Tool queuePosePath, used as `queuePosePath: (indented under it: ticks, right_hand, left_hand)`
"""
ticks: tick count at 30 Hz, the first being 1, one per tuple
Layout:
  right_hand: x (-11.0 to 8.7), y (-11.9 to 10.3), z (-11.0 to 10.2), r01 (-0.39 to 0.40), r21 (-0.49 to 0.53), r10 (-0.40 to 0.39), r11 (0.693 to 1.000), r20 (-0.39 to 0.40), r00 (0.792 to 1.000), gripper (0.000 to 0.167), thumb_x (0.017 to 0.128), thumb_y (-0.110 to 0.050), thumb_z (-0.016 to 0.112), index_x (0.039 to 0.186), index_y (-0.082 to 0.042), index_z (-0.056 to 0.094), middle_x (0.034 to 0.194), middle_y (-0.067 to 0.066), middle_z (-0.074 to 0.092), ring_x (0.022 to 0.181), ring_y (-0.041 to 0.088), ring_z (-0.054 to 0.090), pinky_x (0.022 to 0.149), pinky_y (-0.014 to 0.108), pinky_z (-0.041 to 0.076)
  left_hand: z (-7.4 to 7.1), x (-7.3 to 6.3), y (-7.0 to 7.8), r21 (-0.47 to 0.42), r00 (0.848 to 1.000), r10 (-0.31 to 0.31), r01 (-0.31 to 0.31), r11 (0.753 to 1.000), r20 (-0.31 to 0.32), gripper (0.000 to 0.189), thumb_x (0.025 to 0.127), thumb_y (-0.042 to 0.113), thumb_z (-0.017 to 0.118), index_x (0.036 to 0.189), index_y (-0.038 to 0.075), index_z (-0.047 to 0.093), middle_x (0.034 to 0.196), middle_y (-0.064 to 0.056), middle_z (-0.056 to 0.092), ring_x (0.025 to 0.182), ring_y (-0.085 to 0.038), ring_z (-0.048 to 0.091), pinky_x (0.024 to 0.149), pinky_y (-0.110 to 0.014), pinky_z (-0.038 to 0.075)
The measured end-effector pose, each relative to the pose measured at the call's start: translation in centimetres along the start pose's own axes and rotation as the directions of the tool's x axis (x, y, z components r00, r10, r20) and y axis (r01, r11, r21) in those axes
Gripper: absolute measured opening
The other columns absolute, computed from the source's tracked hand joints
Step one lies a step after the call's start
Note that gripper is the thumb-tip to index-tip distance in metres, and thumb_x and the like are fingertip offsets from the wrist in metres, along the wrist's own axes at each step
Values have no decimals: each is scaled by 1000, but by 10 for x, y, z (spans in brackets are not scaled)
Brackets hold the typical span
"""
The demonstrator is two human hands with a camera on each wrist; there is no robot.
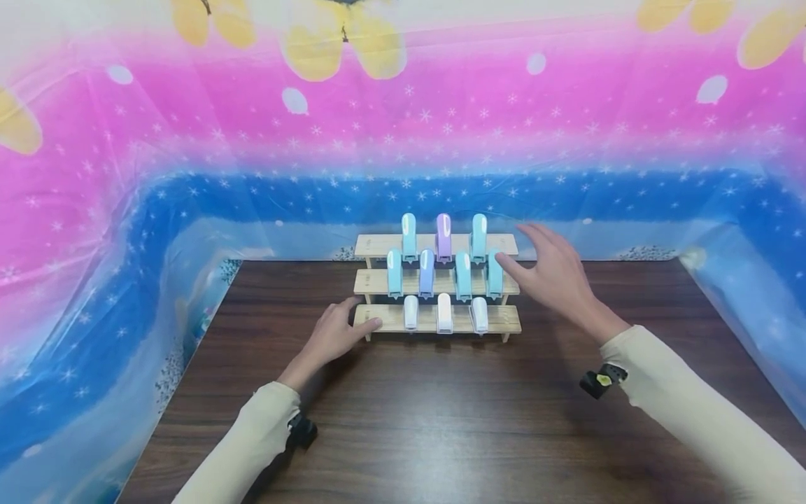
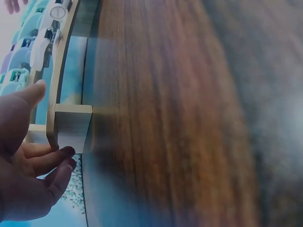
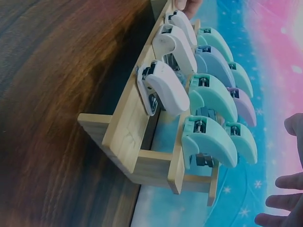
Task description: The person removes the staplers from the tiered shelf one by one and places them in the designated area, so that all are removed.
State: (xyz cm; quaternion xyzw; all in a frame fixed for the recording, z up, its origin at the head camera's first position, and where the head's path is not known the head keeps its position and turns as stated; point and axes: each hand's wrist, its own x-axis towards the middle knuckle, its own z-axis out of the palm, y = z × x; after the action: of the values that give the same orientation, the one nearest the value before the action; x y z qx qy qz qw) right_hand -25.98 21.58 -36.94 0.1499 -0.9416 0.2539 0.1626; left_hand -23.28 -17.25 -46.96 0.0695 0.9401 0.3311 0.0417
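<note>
A three-tier wooden display rack (image 1: 384, 318) holds small staplers in rows. At its left end, my left hand (image 1: 334, 330) grips the lowest tier, thumb over the plank and curled fingers by the end leg (image 2: 73, 125). Beside the right end, my right hand (image 1: 557, 276) has its fingers spread and holds nothing. In the head view its thumb overlaps the edge of a teal stapler (image 1: 494, 274) on the middle tier; the right wrist view shows the fingers apart from the rack. Three whitish staplers, one of them a white stapler (image 3: 165, 87), stand on the lowest tier.
The middle tier carries several staplers, teal ones and a blue-violet stapler (image 1: 426, 273). On the top tier a purple stapler (image 1: 443, 238) stands between two teal ones. Behind the brown wooden table (image 1: 415, 413) hangs a pink and blue patterned cloth (image 1: 390, 140).
</note>
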Motion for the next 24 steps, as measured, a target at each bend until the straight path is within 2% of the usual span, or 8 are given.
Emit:
queuePosePath:
  ticks: [4,8,14,24]
  right_hand:
    - [9,-3,5,-12,42,12,999,-4,1000,68,96,-56,63,150,-15,52,153,15,51,144,41,40,114,67,25]
    - [17,-6,9,-63,86,62,994,17,998,72,96,-58,62,149,-11,52,151,16,52,144,42,39,114,67,25]
    - [26,-7,19,-98,171,94,980,34,995,76,94,-62,63,148,-9,53,147,17,56,136,39,49,109,63,37]
    - [38,-4,39,-111,234,110,966,18,994,69,93,-53,71,140,-5,59,137,19,63,118,37,65,97,55,51]
  left_hand:
    - [0,2,1,-13,1000,1,-1,1000,10,79,96,52,67,151,0,44,145,-25,54,134,-41,48,104,-57,44]
    - [0,3,1,-24,1000,4,-4,1000,13,76,96,48,69,149,-1,47,144,-25,55,133,-40,50,104,-56,45]
    - [1,5,-3,-36,1000,3,-3,999,16,77,95,50,69,149,0,47,148,-25,52,136,-42,48,106,-58,43]
    - [1,8,-4,-67,1000,-10,11,998,24,75,94,49,72,147,1,51,146,-23,55,133,-40,53,105,-57,45]
